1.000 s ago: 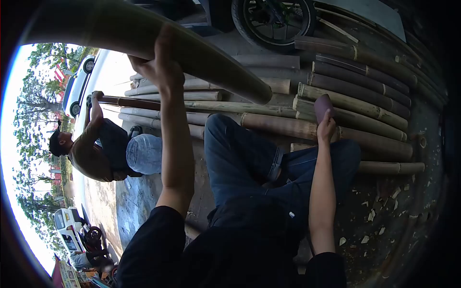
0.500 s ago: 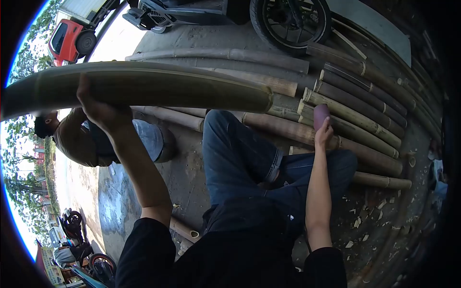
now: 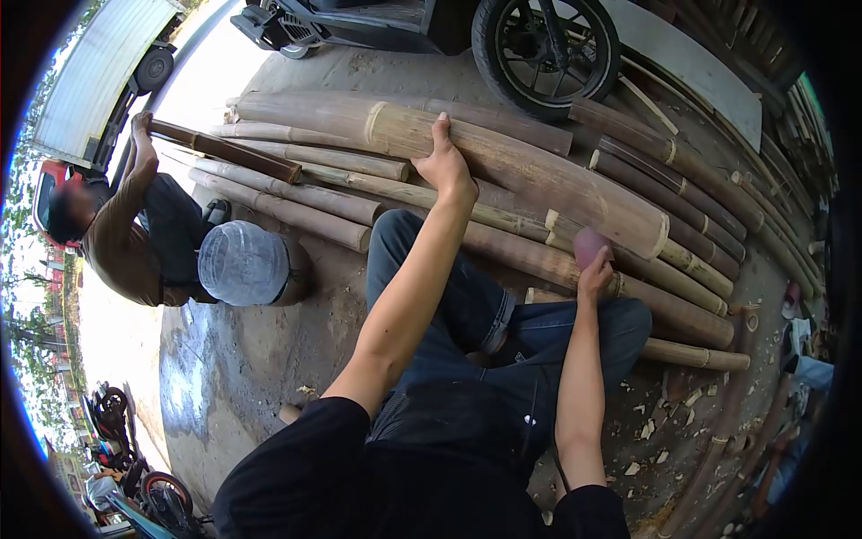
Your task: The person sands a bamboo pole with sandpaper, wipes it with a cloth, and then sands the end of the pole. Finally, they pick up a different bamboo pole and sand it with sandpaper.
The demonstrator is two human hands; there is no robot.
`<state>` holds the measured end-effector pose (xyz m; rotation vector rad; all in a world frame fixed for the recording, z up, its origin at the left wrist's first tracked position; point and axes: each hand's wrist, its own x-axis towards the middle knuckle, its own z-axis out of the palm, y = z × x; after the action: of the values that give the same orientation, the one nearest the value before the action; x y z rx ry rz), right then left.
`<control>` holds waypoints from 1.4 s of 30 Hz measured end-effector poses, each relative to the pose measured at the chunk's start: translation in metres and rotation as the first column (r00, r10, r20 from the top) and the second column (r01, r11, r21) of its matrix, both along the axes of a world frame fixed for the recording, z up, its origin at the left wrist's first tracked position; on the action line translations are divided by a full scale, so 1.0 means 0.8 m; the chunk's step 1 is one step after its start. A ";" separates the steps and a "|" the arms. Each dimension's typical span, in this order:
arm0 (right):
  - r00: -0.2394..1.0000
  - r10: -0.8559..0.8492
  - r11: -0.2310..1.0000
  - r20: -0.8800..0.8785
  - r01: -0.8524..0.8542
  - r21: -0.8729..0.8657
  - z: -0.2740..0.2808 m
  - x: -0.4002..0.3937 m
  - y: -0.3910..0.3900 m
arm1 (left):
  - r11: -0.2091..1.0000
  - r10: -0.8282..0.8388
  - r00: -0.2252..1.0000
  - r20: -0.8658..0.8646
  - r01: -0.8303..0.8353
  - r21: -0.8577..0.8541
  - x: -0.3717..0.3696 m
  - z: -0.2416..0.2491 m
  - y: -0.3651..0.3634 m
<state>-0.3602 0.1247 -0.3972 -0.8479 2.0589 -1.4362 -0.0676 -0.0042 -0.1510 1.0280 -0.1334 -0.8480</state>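
My left hand (image 3: 444, 172) grips the near side of a thick bamboo pole (image 3: 530, 169), its thumb up over the top and its other fingers hidden behind. The pole slants across in front of my knees, above other bamboo poles, its cut end toward the right. In my right hand (image 3: 595, 272) is a purplish, rounded pad (image 3: 589, 244), with fingers closed on its lower part. The pad is right by the pole's lower edge near the cut end; its kind is unclear.
Several bamboo poles (image 3: 512, 242) lie on the ground ahead. A motorcycle wheel (image 3: 546, 54) stands beyond them. At left a person (image 3: 126, 242) holds a dark bamboo piece (image 3: 224, 151) beside a clear plastic container (image 3: 241, 263). Chips (image 3: 648, 429) litter the ground at right.
The pole, raised at left before, has come down and to the right with my left hand, its cut end now beside the pad. The person at left now shows holding a dark bamboo piece.
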 end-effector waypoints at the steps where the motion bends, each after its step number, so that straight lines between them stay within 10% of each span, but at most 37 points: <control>1: 1.000 0.014 1.000 -0.013 -0.014 0.010 0.015 0.006 0.003 | 0.999 -0.007 1.000 -0.028 0.008 0.038 -0.005 -0.019 -0.019; 15: 0.993 -0.018 1.000 -0.119 0.016 -0.018 0.046 0.034 0.004 | 0.647 -0.075 0.997 -0.022 0.065 0.759 0.023 -0.169 -0.161; 42: 0.979 0.036 0.999 -0.203 -0.035 0.006 0.053 0.042 0.007 | 0.612 -0.536 0.780 0.323 0.097 0.785 0.130 -0.265 -0.226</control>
<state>-0.3270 0.1305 -0.3549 -1.0640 2.1801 -1.3777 0.0368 -0.1847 -0.3630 2.0766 -0.5083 -0.9521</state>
